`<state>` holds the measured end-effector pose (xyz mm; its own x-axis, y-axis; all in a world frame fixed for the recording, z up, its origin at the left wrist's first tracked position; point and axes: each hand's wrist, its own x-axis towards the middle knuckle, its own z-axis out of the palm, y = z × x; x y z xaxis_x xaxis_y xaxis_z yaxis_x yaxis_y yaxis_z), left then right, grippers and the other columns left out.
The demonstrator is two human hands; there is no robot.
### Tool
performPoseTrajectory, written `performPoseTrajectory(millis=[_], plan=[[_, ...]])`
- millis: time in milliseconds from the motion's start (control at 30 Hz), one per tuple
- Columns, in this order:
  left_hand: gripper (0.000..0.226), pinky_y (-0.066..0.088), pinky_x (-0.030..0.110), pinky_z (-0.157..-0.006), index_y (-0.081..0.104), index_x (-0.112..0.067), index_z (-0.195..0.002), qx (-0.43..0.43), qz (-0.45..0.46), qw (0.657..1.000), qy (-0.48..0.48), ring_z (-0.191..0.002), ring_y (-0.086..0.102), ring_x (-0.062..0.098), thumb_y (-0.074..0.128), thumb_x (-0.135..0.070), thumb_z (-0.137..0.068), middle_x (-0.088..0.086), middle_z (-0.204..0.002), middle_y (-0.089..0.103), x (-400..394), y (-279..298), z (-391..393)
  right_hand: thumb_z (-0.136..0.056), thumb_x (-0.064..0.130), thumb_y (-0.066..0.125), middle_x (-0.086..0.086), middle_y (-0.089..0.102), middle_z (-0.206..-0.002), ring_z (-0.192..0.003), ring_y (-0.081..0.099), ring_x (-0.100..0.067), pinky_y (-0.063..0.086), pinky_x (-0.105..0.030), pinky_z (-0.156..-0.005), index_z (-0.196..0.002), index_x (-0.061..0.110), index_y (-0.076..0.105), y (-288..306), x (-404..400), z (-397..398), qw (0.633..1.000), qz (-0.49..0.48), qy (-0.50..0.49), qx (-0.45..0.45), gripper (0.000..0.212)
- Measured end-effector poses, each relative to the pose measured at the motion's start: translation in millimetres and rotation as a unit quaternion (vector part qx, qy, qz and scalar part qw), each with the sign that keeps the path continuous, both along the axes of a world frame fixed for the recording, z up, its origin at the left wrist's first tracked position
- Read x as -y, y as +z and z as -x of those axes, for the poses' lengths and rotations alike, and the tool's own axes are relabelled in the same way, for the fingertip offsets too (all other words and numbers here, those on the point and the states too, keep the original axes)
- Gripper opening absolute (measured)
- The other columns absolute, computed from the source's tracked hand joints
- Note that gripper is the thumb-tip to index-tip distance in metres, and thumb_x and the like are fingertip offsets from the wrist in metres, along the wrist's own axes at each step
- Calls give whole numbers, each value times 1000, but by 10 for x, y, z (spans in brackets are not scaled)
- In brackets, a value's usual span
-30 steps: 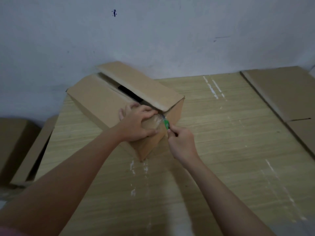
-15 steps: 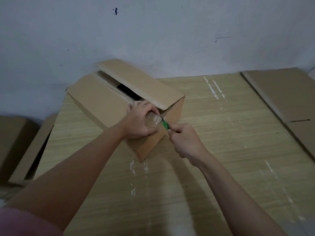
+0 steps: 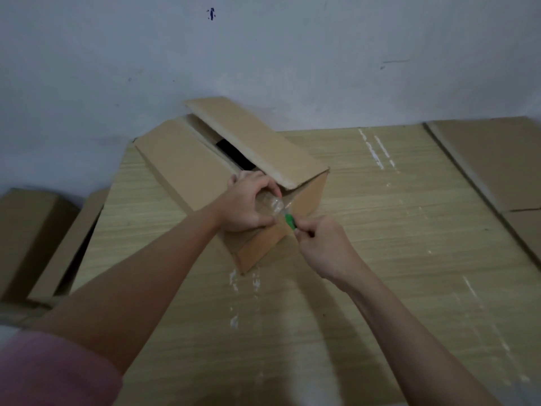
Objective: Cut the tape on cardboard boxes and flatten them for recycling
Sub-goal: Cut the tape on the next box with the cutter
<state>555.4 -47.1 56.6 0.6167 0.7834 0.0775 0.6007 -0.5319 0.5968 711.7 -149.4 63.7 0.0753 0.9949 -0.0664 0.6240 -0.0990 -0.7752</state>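
A brown cardboard box (image 3: pixel 187 165) lies on the wooden table (image 3: pixel 380 259) near the wall, its top flaps parted along a dark gap. My left hand (image 3: pixel 248 205) grips the box's near end and pinches a loose strip of clear tape (image 3: pixel 270 204) there. My right hand (image 3: pixel 325 247) is closed around a green-handled cutter (image 3: pixel 289 221), whose tip meets the tape on the box's end face. The blade itself is too small to make out.
Flattened cardboard sheets (image 3: pixel 497 165) lie along the table's right edge. Beyond the left edge, lower down, stand another box (image 3: pixel 26 235) and a leaning cardboard piece (image 3: pixel 67 247). A pale wall (image 3: pixel 263 54) backs the table.
My left hand has slid up the box's end toward the flap gap, lifting the clear tape. My right hand with the cutter has drawn slightly right and back from the box.
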Motion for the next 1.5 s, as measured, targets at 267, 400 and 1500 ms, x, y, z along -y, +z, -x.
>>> performPoseTrajectory(millis=[267, 400, 1500], plan=[[59, 23, 35, -98, 56, -27, -98, -4, -8, 1000, -1, -104, 40, 16, 51, -57, -47, -6, -103, 52, -9, -2, -17, -89, 1, 49, -18, 68, -88, -83, 60, -23, 39, -28, -69, -102, 2, 71, -20, -39, 114, 999, -10, -29, -29, 25], [57, 23, 34, -97, 55, -30, -97, -6, 8, 1000, -2, -106, 40, 16, 52, -57, -46, -6, -104, 52, -29, -6, -18, -89, 0, 51, -13, 71, -91, -86, 62, -21, 41, -26, -73, -103, 5, 71, -15, 40, 49, 1000, -17, -7, -18, 26], [56, 18, 41, -106, 59, -23, -91, 8, -42, 998, 35, -98, 44, 15, 48, -62, -53, -4, -97, 54, 279, 53, -54, -75, 8, 40, -23, 64, -101, -89, 58, -35, 52, -40, -75, -93, -4, 70, -559, 63, -468, 938, -280, -5, 202, 37]])
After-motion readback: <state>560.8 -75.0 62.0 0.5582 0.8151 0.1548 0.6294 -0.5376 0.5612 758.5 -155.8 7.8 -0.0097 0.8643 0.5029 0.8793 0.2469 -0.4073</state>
